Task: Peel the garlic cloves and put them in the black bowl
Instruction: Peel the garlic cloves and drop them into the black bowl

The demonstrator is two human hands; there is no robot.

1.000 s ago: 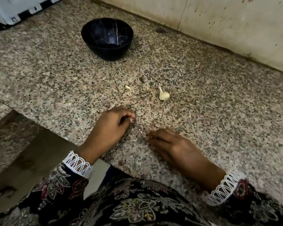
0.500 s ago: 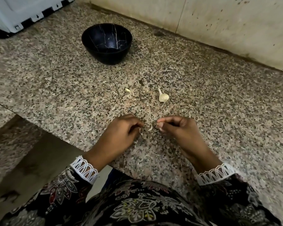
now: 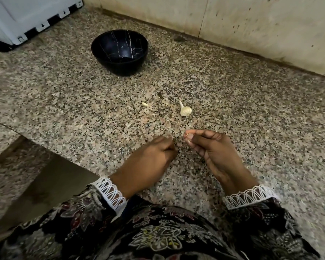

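**Hands and garlic, head view**

Right hand (image 3: 212,152): fingertips pinch a tiny pale garlic scrap (image 3: 186,135). Left hand (image 3: 150,162): fingers curled; contents indiscernible. Small whitish garlic bulb (image 3: 185,111) at 12 o'clock of hands; glossy black veined bowl (image 3: 120,51) at 11 o'clock.

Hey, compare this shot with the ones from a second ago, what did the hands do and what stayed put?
The right hand came up off the counter, curled, and now pinches a small pale bit at its fingertips. The left hand stayed curled near it; what it holds is hidden. The black bowl, the garlic bulb and the loose clove lie as before.
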